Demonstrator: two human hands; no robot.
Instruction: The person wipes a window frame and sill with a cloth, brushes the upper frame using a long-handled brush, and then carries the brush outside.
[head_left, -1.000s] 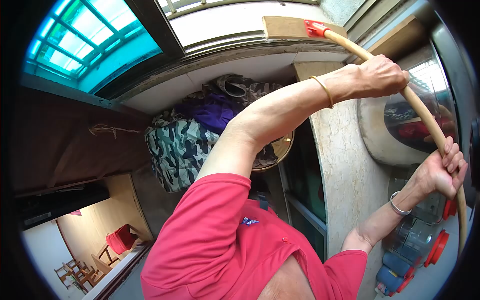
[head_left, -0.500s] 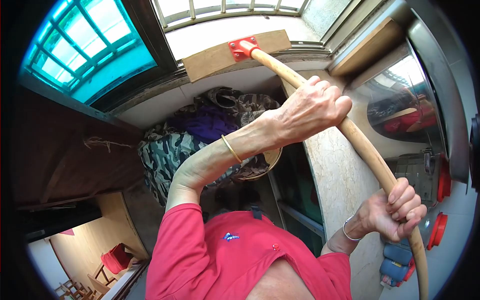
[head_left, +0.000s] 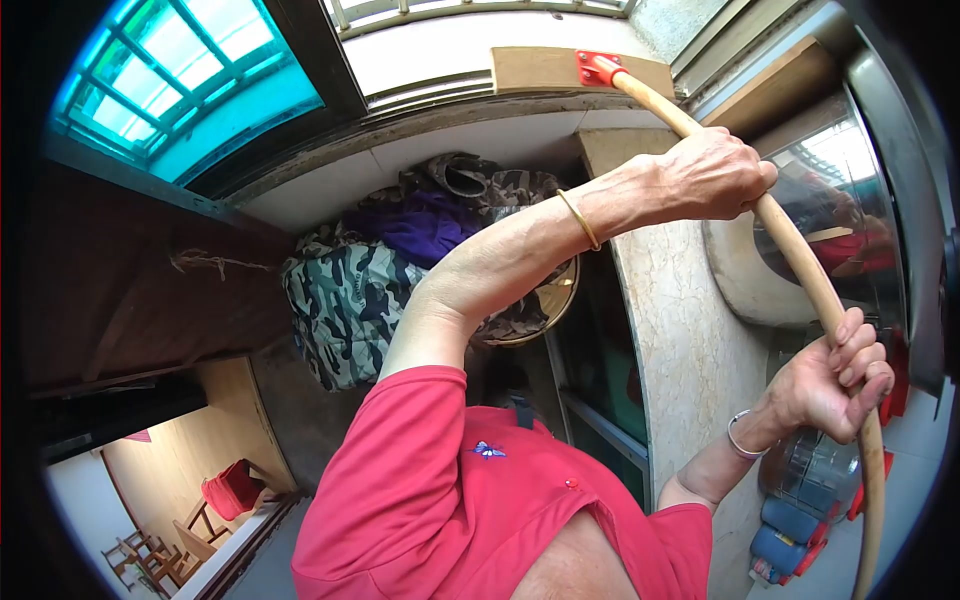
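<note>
A long-handled wooden push rake (head_left: 800, 250) runs from the window at top to the lower right edge. Its head is a flat wooden board (head_left: 530, 70), joined to the handle by a red bracket (head_left: 598, 69). The board lies along the window's sill and track. My left hand (head_left: 715, 175), with a gold bangle on its arm, is closed around the handle's upper part. Lower down, my right hand (head_left: 835, 385), silver bangle at the wrist, grips the same handle. The handle's far end passes out of view at the bottom.
Camouflage and purple clothes (head_left: 400, 240) are heaped below the window, by a round golden rim (head_left: 560, 300). A marble-look counter (head_left: 680, 350) borders a shiny metal appliance (head_left: 840, 210). Red-lidded clear jars (head_left: 815, 475) stand at right. A blue-tinted window pane (head_left: 190, 80) is upper left.
The rake's board has slid right along the window track, near the window's right corner. Both my hands have moved right with the handle, still gripping it.
</note>
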